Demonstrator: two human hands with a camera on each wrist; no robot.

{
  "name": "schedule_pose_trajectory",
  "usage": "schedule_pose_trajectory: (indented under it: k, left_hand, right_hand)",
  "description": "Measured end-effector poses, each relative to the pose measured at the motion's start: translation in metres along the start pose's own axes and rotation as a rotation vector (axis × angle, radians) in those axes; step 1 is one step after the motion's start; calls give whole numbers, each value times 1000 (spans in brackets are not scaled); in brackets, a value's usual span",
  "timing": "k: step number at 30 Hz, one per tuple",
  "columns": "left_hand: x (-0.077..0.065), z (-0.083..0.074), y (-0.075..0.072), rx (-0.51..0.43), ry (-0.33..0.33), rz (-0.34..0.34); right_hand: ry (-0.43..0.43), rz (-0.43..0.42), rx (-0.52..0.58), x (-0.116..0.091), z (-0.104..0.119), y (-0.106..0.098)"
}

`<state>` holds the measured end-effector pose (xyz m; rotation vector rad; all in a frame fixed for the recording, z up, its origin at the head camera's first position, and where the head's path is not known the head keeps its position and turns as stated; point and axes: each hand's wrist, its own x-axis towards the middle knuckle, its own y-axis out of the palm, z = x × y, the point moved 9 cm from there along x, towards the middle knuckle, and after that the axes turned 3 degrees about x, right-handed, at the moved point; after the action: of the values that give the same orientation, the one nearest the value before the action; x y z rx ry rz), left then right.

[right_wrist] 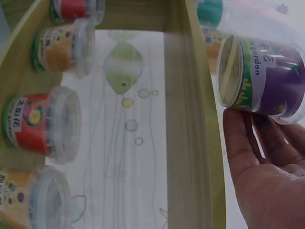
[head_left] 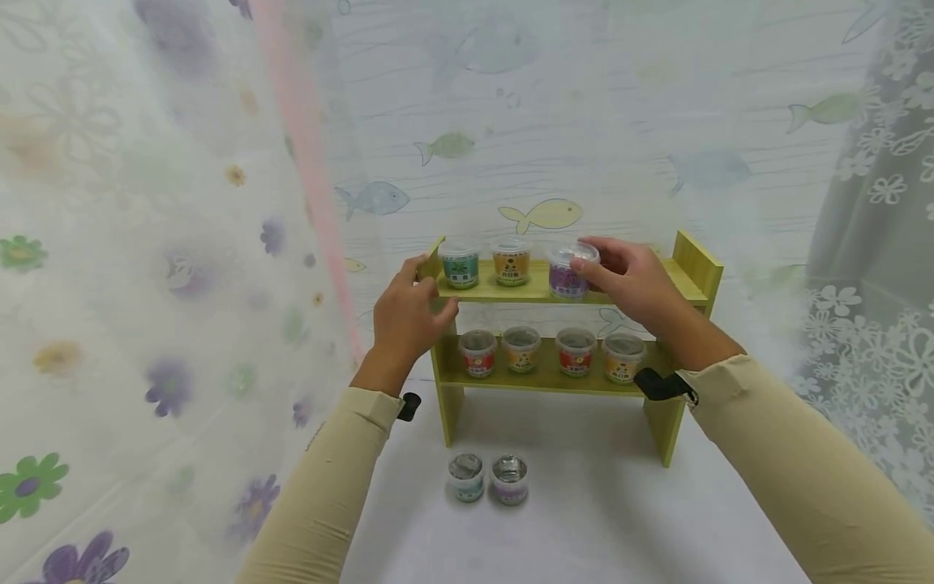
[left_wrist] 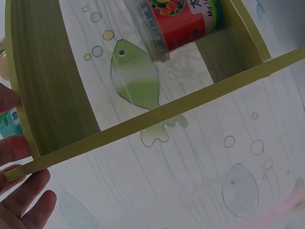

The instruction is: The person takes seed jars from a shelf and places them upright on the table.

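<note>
My right hand (head_left: 633,272) grips a purple-labelled lidded plastic cup (head_left: 567,280) at the front edge of the top board of a yellow-green wooden shelf (head_left: 627,294). The right wrist view shows the fingers around the cup's side and its clear base just off the board's edge. At the shelf's left end, my left hand (head_left: 412,312) holds the side panel, its fingers on both faces in the left wrist view. Beside it on the top board stand a teal-labelled cup (head_left: 460,268) and an orange-labelled cup (head_left: 511,264).
Along the lower board stand red-labelled cups (head_left: 477,357) and orange-labelled cups (head_left: 522,350). Two silver-topped cups, one teal (head_left: 467,478) and one purple (head_left: 509,480), sit on the white surface in front. A fish-patterned curtain (head_left: 620,122) hangs behind the shelf.
</note>
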<state>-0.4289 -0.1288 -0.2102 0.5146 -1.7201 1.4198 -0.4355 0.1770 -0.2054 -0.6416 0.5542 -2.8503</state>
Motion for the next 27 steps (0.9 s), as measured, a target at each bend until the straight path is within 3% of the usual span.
schedule_pose_trajectory:
  k: [7, 14, 21, 27]
  left_hand:
    - [-1, 0, 1, 0, -3, 5]
    - [-1, 1, 1, -4, -4, 0]
    - [1, 1, 1, 5, -16, 14]
    - [0, 1, 2, 3, -19, 17]
  right_hand:
    - [-58, -73, -25, -28, -6, -7]
    - [-38, -108, 30, -53, -23, -13]
    - [-38, -97, 19, -73, -39, -7]
    - [-18, -30, 59, -85, -57, 13]
